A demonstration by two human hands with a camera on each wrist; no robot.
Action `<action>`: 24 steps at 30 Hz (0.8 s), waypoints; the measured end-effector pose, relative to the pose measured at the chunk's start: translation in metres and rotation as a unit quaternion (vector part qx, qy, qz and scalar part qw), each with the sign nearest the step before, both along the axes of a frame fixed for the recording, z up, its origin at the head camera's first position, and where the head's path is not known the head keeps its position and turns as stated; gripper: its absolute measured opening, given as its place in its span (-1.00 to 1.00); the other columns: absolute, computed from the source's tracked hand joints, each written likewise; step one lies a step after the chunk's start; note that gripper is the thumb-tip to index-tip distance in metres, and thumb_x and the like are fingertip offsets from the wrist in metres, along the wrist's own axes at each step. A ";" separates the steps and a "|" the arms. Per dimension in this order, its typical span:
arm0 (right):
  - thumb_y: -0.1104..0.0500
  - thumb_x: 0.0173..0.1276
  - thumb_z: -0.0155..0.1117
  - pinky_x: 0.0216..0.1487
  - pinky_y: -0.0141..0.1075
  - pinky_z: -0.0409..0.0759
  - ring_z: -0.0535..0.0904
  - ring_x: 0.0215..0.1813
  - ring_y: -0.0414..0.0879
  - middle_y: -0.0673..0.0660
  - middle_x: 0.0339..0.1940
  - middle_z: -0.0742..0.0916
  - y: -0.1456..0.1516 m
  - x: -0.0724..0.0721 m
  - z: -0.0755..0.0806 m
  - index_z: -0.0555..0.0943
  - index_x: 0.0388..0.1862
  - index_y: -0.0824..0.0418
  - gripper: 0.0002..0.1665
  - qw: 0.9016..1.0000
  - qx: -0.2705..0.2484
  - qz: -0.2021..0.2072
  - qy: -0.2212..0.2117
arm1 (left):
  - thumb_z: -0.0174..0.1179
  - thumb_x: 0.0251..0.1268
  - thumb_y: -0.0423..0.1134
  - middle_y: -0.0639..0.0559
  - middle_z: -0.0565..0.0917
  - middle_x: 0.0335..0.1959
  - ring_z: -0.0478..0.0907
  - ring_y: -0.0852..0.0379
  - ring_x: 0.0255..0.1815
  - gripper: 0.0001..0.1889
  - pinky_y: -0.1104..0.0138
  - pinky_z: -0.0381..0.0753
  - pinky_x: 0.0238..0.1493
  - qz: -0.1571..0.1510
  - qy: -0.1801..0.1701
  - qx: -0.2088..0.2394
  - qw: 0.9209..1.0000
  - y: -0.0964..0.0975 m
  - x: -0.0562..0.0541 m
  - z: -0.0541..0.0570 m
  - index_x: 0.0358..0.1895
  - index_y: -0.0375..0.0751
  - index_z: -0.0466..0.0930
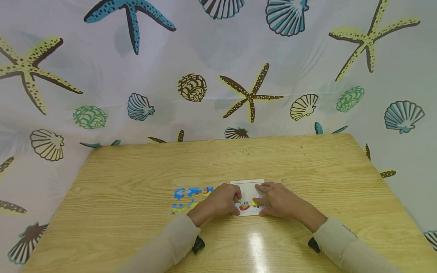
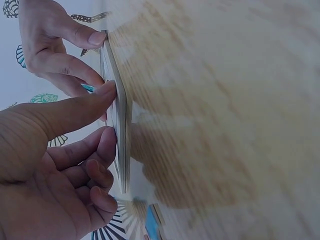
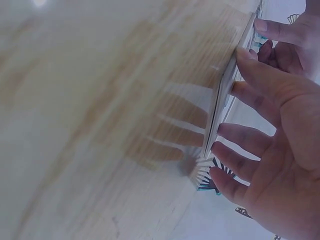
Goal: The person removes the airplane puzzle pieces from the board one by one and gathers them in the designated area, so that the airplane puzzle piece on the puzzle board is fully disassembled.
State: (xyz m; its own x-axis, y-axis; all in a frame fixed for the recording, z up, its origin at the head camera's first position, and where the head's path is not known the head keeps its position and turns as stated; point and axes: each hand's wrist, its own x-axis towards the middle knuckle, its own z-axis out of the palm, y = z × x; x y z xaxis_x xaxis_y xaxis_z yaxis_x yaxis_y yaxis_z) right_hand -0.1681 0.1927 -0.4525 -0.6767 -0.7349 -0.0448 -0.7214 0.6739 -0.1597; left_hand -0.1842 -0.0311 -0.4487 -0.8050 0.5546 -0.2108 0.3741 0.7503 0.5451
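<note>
A white jigsaw tray (image 1: pixel 247 182) lies on the table between the two hands, with a row of colourful pieces (image 1: pixel 244 207) along its near side. Its upper part shows a bare white bottom. My left hand (image 1: pixel 220 199) holds the tray's left side, fingers curled and thumb (image 2: pixel 104 92) on the near rim. From the other side my right hand (image 1: pixel 281 201) reaches over the tray with its fingers spread. Its thumb (image 3: pixel 247 56) touches the near edge, while a fingertip presses on a yellow piece (image 1: pixel 254 203) in the row.
Several loose jigsaw pieces (image 1: pixel 179 193), blue and yellow, lie left of the tray, some partly behind the left hand. The wooden table (image 1: pixel 136 170) ends at a hanging cloth (image 1: pixel 211 45) printed with shells and starfish. Dark straps or devices (image 1: pixel 198 244) sit under both wrists.
</note>
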 end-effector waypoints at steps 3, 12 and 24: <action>-0.12 0.22 0.29 0.15 0.15 0.44 0.40 0.31 0.31 0.32 0.30 0.51 0.000 0.001 0.000 0.62 0.13 0.04 -0.48 1.000 0.003 0.001 0.001 | 0.51 -0.15 -0.29 0.04 0.58 -0.42 0.40 0.21 -0.47 -0.66 0.41 0.41 -0.40 0.000 -0.001 0.001 1.000 0.000 0.000 0.000 -0.27 -0.24 0.59; -0.13 0.24 0.27 0.16 0.17 0.44 0.38 0.33 0.31 0.33 0.32 0.48 -0.001 0.002 0.001 0.60 0.15 0.05 -0.47 1.000 0.012 -0.002 -0.006 | 0.51 -0.16 -0.30 0.04 0.56 -0.44 0.38 0.21 -0.48 -0.65 0.41 0.39 -0.41 0.000 0.005 0.007 1.000 0.000 0.001 0.000 -0.26 -0.25 0.57; -0.13 0.26 0.25 0.16 0.18 0.43 0.37 0.34 0.29 0.32 0.33 0.48 0.000 0.001 0.000 0.60 0.16 0.03 -0.47 1.000 0.019 0.001 -0.005 | 0.33 0.11 -0.34 0.03 0.64 -0.41 0.47 0.22 -0.43 -0.86 0.39 0.47 -0.34 -0.008 0.022 0.044 0.999 -0.005 0.000 0.001 -0.26 -0.27 0.64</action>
